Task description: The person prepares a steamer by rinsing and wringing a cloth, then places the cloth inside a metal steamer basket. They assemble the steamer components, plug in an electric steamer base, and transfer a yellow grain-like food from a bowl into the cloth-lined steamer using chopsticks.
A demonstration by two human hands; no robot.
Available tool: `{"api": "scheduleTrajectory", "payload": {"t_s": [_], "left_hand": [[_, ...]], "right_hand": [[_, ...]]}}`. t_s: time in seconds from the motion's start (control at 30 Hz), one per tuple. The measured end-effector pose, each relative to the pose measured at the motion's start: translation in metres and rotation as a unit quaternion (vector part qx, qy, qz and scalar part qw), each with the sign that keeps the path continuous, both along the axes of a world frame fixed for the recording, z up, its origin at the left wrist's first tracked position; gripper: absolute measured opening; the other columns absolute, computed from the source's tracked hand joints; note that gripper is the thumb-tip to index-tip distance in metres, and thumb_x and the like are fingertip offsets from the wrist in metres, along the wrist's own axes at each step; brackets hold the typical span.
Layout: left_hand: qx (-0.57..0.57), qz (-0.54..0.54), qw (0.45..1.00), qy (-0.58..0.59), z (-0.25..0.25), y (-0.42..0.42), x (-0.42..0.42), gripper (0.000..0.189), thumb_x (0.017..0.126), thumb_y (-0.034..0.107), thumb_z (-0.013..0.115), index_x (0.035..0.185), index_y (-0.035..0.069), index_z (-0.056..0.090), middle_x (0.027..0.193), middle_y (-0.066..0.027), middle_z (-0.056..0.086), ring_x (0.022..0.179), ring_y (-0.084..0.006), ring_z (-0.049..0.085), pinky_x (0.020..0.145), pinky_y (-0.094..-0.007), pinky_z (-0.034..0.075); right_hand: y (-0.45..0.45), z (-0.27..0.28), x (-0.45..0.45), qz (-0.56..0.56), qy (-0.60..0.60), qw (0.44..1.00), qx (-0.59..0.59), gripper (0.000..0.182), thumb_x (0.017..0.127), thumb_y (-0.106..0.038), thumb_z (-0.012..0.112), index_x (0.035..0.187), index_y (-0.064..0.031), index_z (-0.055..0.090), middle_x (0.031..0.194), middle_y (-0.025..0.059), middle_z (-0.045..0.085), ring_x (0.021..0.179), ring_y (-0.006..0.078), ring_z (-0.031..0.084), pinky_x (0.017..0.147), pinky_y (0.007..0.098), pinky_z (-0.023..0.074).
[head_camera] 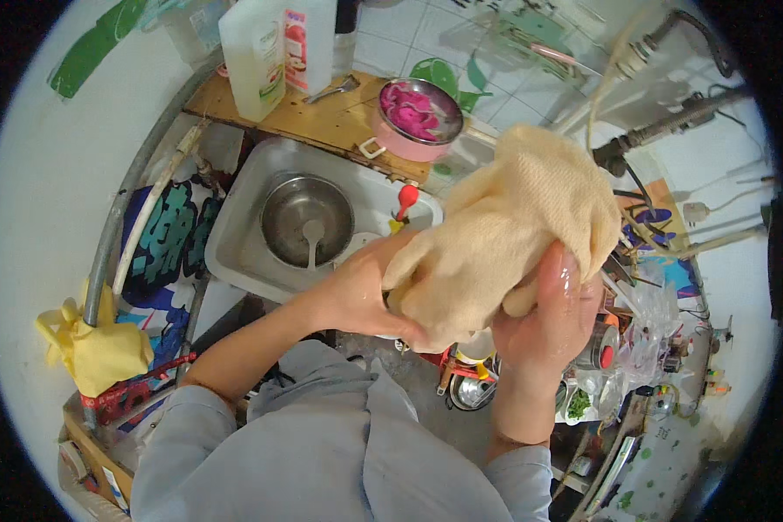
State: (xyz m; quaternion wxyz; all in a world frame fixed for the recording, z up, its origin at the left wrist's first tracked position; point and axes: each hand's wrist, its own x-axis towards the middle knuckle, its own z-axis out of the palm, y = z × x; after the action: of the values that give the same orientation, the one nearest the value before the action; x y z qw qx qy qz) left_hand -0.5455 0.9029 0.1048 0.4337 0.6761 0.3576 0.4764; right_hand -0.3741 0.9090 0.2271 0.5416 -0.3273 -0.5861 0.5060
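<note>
A cream woven cloth (528, 202) is bunched up in front of me, raised above the floor to the right of the sink. My left hand (372, 290) grips its lower left end, the thumb underneath. On its right side, my right hand (551, 313) holds the lower folds and looks wet. The cloth hides most of my fingers and whatever may be inside it. Left of it is a grey-white sink (235, 241), where a steel bowl (287, 215) sits with a pale spoon or ladle (313, 235) in it.
A wooden shelf (339, 117) behind the sink bears plastic jugs (254, 72) and a pink pot (411, 140) with a magenta cloth (408, 111). A red spoon (407, 196) stands at the sink's edge. A yellow cloth (111, 355) hangs at left. Cluttered kitchenware and plastic bags (652, 326) are at right.
</note>
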Motion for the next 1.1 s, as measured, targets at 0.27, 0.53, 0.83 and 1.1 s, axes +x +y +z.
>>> {"api": "scheduleTrajectory", "payload": {"t_s": [0.27, 0.53, 0.83, 1.1], "left_hand": [[-0.096, 0.026, 0.995, 0.027, 0.024, -0.011, 0.036, 0.054, 0.069, 0.009, 0.076, 0.118, 0.003, 0.056, 0.097, -0.0067, 0.066, 0.088, -0.0144, 0.062, 0.082, -0.0301, 0.049], [-0.064, -0.008, 0.958, 0.278, 0.049, -0.022, 0.07, 0.029, 0.068, 0.015, 0.078, 0.092, 0.004, 0.066, 0.079, -0.0083, 0.064, 0.073, -0.019, 0.063, 0.067, -0.0303, 0.049], [-0.057, -0.076, 0.986, 0.134, 0.021, -0.023, 0.114, 0.056, 0.067, 0.019, 0.075, 0.117, 0.008, 0.052, 0.1, -0.0132, 0.061, 0.095, -0.0305, 0.061, 0.086, -0.0363, 0.048], [-0.689, -0.189, 0.647, -0.268, -0.087, -0.004, 0.057, 0.054, 0.094, 0.046, 0.054, 0.13, 0.006, 0.049, 0.126, -0.0131, 0.056, 0.112, -0.0277, 0.056, 0.096, -0.0433, 0.045]], "right_hand": [[-0.012, -0.017, 0.126, -0.234, 0.05, 0.971, -0.007, 0.029, 0.093, -0.016, 0.06, 0.117, 0.0017, 0.06, 0.109, 0.0095, 0.066, 0.095, 0.0167, 0.064, 0.083, 0.0298, 0.0502], [-0.035, -0.085, 0.194, -0.189, -0.616, 0.751, -0.147, 0.056, 0.066, -0.034, 0.086, 0.102, 0.0038, 0.065, 0.092, 0.0182, 0.069, 0.084, 0.0339, 0.066, 0.079, 0.0392, 0.0518], [-0.053, -0.175, 0.111, -0.027, -0.06, 0.991, -0.113, 0.075, 0.064, -0.002, 0.082, 0.13, -0.0044, 0.046, 0.128, 0.0166, 0.055, 0.115, 0.0251, 0.055, 0.098, 0.0357, 0.0442], [-0.03, -0.193, 0.102, -0.047, -0.112, 0.968, 0.221, 0.049, 0.062, -0.003, 0.085, 0.1, -0.0071, 0.055, 0.107, 0.0153, 0.063, 0.108, 0.0366, 0.06, 0.097, 0.0519, 0.0442]]}}
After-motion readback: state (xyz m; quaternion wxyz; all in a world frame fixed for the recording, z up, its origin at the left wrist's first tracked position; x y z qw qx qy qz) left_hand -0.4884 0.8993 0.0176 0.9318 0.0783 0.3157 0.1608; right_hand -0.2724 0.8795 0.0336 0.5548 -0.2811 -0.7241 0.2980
